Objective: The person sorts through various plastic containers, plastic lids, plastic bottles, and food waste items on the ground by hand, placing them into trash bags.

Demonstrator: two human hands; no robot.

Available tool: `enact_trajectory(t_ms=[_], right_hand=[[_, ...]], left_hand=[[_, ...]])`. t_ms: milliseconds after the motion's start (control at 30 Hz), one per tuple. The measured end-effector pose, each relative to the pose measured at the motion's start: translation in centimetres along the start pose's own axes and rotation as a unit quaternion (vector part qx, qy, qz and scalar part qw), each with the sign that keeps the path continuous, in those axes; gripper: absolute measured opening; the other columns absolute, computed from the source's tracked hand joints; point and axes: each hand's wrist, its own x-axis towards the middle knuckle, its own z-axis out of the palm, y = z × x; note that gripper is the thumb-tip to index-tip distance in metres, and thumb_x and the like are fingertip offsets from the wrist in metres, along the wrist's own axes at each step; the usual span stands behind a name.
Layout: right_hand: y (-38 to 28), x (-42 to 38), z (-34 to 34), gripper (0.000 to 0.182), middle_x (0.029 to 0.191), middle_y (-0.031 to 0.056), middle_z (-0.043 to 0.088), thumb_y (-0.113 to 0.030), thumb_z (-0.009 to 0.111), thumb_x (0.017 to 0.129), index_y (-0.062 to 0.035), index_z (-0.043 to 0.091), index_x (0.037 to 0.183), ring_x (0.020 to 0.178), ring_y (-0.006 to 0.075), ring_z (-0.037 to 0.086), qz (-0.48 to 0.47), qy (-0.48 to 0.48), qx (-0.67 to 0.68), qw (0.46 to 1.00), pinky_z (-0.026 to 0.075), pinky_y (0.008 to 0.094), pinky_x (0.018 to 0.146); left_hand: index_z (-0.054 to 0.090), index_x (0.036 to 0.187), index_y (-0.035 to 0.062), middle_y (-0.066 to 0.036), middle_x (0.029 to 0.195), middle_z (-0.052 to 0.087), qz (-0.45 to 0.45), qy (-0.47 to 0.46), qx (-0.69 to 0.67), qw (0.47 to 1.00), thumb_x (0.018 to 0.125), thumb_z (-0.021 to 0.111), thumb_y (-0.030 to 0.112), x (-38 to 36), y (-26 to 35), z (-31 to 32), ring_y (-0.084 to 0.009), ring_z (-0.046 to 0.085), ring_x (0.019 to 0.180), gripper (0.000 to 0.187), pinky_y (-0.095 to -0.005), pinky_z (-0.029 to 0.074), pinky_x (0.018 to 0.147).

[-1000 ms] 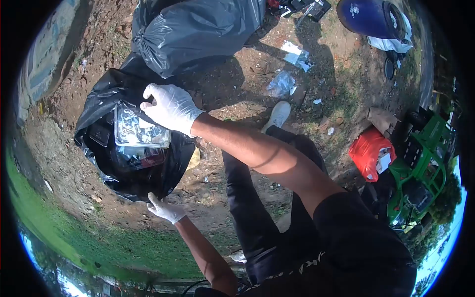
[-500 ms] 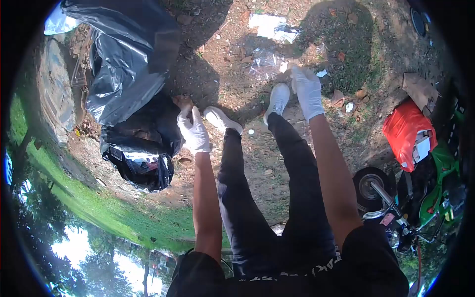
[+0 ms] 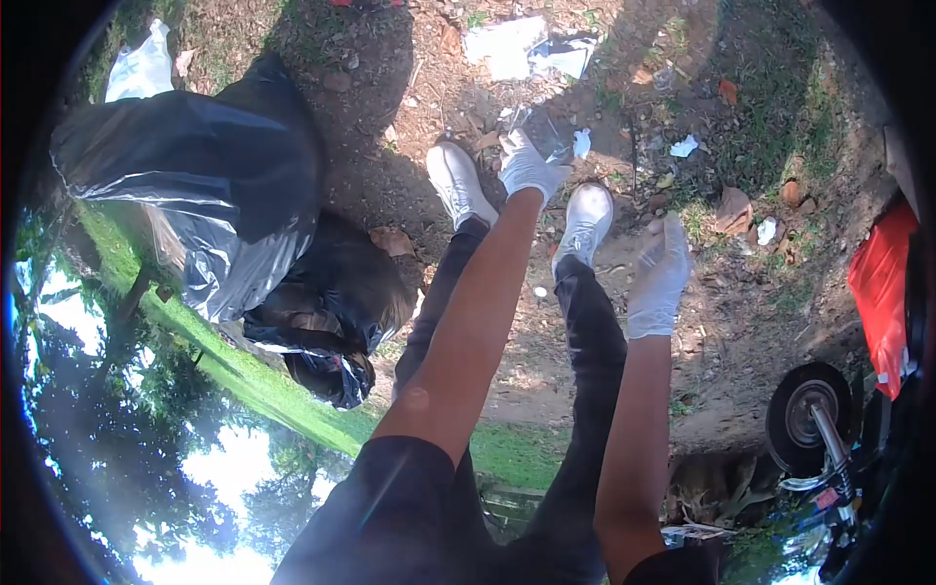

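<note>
My left hand (image 3: pixel 532 168), in a whitish glove, reaches down beyond my shoes with its fingers bent against a crumpled clear plastic wrapper (image 3: pixel 554 136). The wrapper seems gripped at its near edge. A small white scrap (image 3: pixel 582 143) lies just right of it. White paper (image 3: pixel 507 47) with a dark-and-white packet (image 3: pixel 565 57) is on the dirt farther out. My right hand (image 3: pixel 661 275), gloved too, hovers over the ground right of my right shoe (image 3: pixel 585 222). Its fingers are curled together; whatever they may hold is too small to make out.
A large black garbage bag (image 3: pixel 224 161) and a second black bag (image 3: pixel 341 278) stand at left. A white plastic bag (image 3: pixel 142 66) lies behind them. Dry leaves (image 3: pixel 733 210) and scraps dot the ground. At right are a red bag (image 3: pixel 882 297) and a motorbike wheel (image 3: pixel 805 414).
My left hand has moved from beside the black bag across to the clear wrapper. My right hand has drawn back toward me and right. The view has shifted, with the bags now tilted.
</note>
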Motion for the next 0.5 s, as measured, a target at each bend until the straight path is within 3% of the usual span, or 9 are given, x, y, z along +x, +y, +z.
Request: enact_trajectory(t_ms=[100,133,167,200,267,300,333,433,500], right_hand=[[0.1,1.9,0.1,0.027,0.079,-0.0043,0.056,-0.037,0.072,0.095,-0.0146,0.063,0.083,0.080,0.0083,0.054,0.005,-0.026,0.013,1.000,0.046,0.0261,0.073],[0.0,1.5,0.1,0.027,0.079,-0.0043,0.056,-0.037,0.072,0.095,-0.0146,0.063,0.083,0.080,0.0083,0.054,0.012,-0.018,0.006,1.000,0.046,0.0261,0.073],[-0.2,0.9,0.3,0.028,0.070,-0.0055,0.051,-0.037,0.071,0.096,-0.0135,0.062,0.083,0.068,0.0079,0.049,-0.001,0.007,0.001,1.000,0.040,0.0252,0.065],[-0.6,1.1,1.0,0.030,0.060,-0.0067,0.047,-0.038,0.069,0.098,-0.0125,0.062,0.083,0.057,0.0075,0.044,-0.023,0.023,0.002,0.999,0.034,0.0242,0.056],[-0.5,1.5,1.3,0.031,0.060,-0.0065,0.047,-0.039,0.069,0.097,-0.0130,0.062,0.083,0.058,0.0079,0.045,-0.016,0.045,-0.005,0.999,0.035,0.0245,0.057],[-0.2,1.4,1.5,0.031,0.060,-0.0063,0.047,-0.040,0.069,0.097,-0.0135,0.062,0.083,0.059,0.0083,0.046,-0.004,0.067,-0.017,0.998,0.036,0.0247,0.058],[0.1,1.5,1.5,0.031,0.060,-0.0063,0.047,-0.040,0.069,0.097,-0.0135,0.062,0.083,0.059,0.0083,0.046,0.001,0.059,-0.015,0.998,0.036,0.0247,0.058],[-0.1,1.9,1.0,0.032,0.062,-0.0060,0.046,-0.042,0.069,0.096,-0.0134,0.062,0.082,0.058,0.0077,0.045,0.005,0.045,-0.056,0.997,0.034,0.0250,0.055],[0.1,2.2,1.0,0.032,0.062,-0.0061,0.046,-0.041,0.070,0.096,-0.0133,0.062,0.082,0.058,0.0075,0.045,-0.003,0.042,-0.059,0.997,0.033,0.0251,0.055]], left_hand=[[0.009,0.159,-0.0037,-0.028,0.162,0.025,-0.050,-0.008,0.018,0.999,0.064,0.087,0.062,3.2,1.0,3.2,-0.0400,0.043,0.142,0.139,-0.0493,0.041,0.113],[0.011,0.159,-0.0044,-0.030,0.162,0.023,-0.086,0.014,0.000,0.996,0.065,0.086,0.065,3.7,0.5,5.0,-0.0394,0.040,0.144,0.138,-0.0505,0.039,0.114],[0.018,0.158,-0.0033,-0.024,0.153,0.042,-0.098,0.053,0.014,0.994,0.067,0.084,0.065,4.3,0.3,6.5,-0.0350,0.053,0.131,0.131,-0.0505,0.046,0.104],[0.018,0.158,-0.0033,-0.024,0.153,0.042,-0.095,0.055,0.012,0.994,0.067,0.084,0.065,4.7,0.5,7.1,-0.0350,0.053,0.131,0.131,-0.0505,0.046,0.104],[0.026,0.156,-0.0010,-0.014,0.135,0.055,-0.077,0.082,0.119,0.987,0.075,0.080,0.061,5.2,0.1,7.6,-0.0273,0.061,0.115,0.116,-0.0477,0.049,0.093],[0.046,0.143,0.0043,-0.008,0.117,0.060,-0.070,0.133,0.147,0.978,0.082,0.076,0.053,5.5,0.0,8.0,-0.0225,0.062,0.105,0.084,-0.0450,0.049,0.085],[0.046,0.143,0.0043,-0.008,0.117,0.060,-0.076,0.139,0.151,0.976,0.082,0.076,0.053,6.0,-0.6,8.1,-0.0225,0.062,0.105,0.084,-0.0450,0.049,0.085],[0.063,0.105,0.0122,-0.008,0.105,0.064,-0.013,0.128,0.088,0.988,0.088,0.070,0.041,7.5,-1.8,8.3,-0.0264,0.062,0.103,0.034,-0.0464,0.048,0.082],[0.063,0.102,0.0110,-0.010,0.100,0.064,0.041,0.185,0.117,0.975,0.087,0.071,0.042,8.4,-2.4,8.4,-0.0293,0.063,0.097,0.035,-0.0486,0.049,0.078]])
